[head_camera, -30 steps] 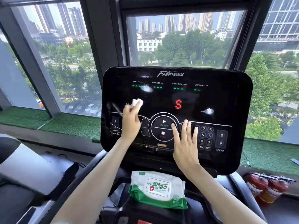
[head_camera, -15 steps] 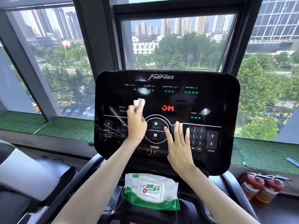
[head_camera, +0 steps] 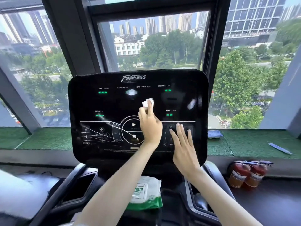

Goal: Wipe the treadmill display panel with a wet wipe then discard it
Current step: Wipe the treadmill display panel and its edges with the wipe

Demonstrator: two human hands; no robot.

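Pressure is put on the black display panel (head_camera: pixel 114 103) by the left hand (head_camera: pixel 150 126), whose grip is closed on a folded white wet wipe (head_camera: pixel 147 103). The wad is pinched by thumb and fingers and held against the glass near the panel's middle. Only its upper end is seen, sticking out just above the grip and pointing toward the panel's top edge. Its long axis appears to run up the panel in line with the fingers, the rest being hidden under the hand. Just right of that grip and a little lower, the right hand (head_camera: pixel 184 144) is laid flat on the number keypad (head_camera: pixel 171 127), fingers straight, nothing held. Smeared streaks (head_camera: pixel 101 132) are seen well to the left of the grip, and a green and white pack of wipes (head_camera: pixel 146 193) lies below it, beneath the panel. Since half a second ago the wipe has been carried rightward, from left of the round start ring (head_camera: pixel 130 128) to above its right side, its upward pointing unchanged. The right hand has stayed on the keypad.
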